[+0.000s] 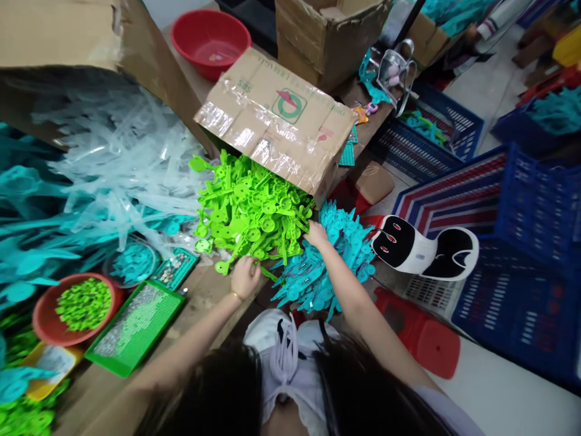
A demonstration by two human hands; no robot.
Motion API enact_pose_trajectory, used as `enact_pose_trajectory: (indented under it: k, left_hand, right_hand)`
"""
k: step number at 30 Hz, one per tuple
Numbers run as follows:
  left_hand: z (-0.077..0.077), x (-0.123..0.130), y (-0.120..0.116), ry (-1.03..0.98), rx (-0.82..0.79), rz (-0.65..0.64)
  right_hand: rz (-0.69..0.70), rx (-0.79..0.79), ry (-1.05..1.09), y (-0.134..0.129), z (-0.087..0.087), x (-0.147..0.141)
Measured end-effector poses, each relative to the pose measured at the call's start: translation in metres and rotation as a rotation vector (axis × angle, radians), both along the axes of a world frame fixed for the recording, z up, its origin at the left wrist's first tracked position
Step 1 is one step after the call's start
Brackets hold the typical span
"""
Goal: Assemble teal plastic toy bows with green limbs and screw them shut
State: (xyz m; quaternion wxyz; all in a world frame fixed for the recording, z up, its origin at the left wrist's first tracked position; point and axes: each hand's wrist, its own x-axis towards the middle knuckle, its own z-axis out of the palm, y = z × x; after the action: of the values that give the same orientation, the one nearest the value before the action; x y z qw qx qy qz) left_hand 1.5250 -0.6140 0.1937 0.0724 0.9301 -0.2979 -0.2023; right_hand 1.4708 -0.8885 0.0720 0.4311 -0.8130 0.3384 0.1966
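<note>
A heap of bright green plastic pieces point(254, 212), some with round ends, spills from a cardboard box point(276, 121) lying on its side. My left hand point(245, 277) is curled closed at the heap's near edge, and what it may hold is too small to make out. On the heap's right edge, my right hand point(316, 235) has its fingers bent against green pieces; their tips are partly hidden. Below my right forearm lies a thick pile of turquoise plastic pieces point(304, 278).
Frosted clear strips point(131, 145) are piled at left. Nearby are an orange bowl point(43, 315) of small green parts and a green tray point(122, 366) of tiny pieces. A red basin point(181, 36) stands behind. Blue crates point(512, 303) and a red stool point(438, 348) are at right.
</note>
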Motion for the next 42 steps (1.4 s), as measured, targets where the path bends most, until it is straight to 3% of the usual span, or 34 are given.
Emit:
enact_pose_trajectory:
  k: [2,5,10,15,22,26,35,42]
  left_hand:
    - [-0.015,-0.029,0.017,0.06,0.068,-0.063]
    - [-0.032,-0.046,0.031,0.112,0.136,-0.142]
    - [-0.055,-0.043,0.025,0.176,0.16,-0.254]
    - [-0.07,-0.023,0.011,0.204,0.145,-0.316]
    - [-0.055,0.027,0.039,0.23,0.09,-0.385]
    - [-0.044,0.043,0.06,0.259,0.066,-0.42]
    - [-0.034,0.049,0.086,0.282,0.062,-0.459]
    - [-0.033,0.032,0.111,0.231,0.063,-0.386]
  right_hand:
    - [0.051,-0.081,0.056,0.007,-0.003,0.006]
    - [0.115,-0.171,0.107,0.009,-0.004,0.012]
    - [0.214,-0.238,0.139,0.005,-0.005,0.017]
    - [0.26,-0.26,0.176,0.003,-0.002,0.022]
    - [0.269,-0.265,0.155,-0.003,0.007,0.022]
    - [0.231,-0.279,0.139,0.002,0.007,0.021]
    - [0.261,-0.164,0.041,0.0,0.001,0.021]
    - [0.211,-0.094,0.01,0.007,-0.003,0.026]
